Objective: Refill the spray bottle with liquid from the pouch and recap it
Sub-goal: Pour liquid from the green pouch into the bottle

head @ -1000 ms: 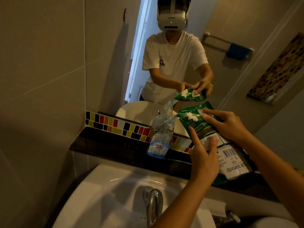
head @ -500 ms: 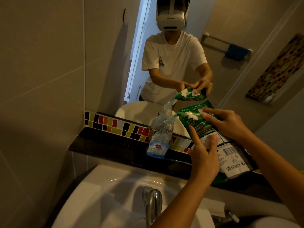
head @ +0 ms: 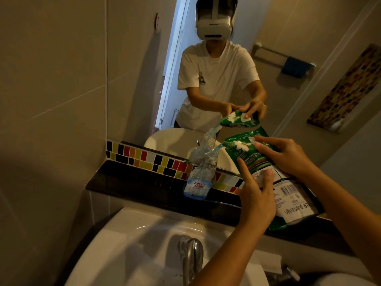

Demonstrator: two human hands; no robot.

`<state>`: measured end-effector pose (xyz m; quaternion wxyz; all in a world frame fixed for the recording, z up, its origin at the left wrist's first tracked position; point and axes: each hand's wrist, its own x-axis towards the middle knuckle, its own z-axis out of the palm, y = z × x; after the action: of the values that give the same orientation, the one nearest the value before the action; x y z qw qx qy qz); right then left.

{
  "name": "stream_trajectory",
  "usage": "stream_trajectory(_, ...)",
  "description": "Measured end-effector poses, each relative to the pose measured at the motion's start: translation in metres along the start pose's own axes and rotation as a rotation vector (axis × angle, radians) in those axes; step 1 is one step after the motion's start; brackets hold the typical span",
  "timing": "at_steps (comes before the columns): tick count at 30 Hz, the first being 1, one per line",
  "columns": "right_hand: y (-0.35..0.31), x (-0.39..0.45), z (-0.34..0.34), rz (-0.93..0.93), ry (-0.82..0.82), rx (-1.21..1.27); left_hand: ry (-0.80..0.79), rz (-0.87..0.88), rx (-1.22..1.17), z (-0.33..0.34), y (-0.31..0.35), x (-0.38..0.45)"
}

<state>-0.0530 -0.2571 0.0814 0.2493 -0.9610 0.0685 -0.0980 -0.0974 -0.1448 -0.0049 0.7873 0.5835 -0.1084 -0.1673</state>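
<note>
Both hands gripped a tilted green pouch (head: 247, 155) above a dark ledge (head: 132, 180): the left hand (head: 256, 197) pinching its middle, the right hand (head: 286, 155) clasping its top. Blue liquid streamed from its corner into the open clear bottle (head: 201, 178) standing beside a mirror (head: 206, 69).
</note>
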Motion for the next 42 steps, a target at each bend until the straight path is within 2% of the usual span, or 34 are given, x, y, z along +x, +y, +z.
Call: stream_trajectory(42,-0.008,0.001,-0.008,0.014,-0.016,-0.012,-0.017,-0.005,-0.025,0.002,0.012,-0.005)
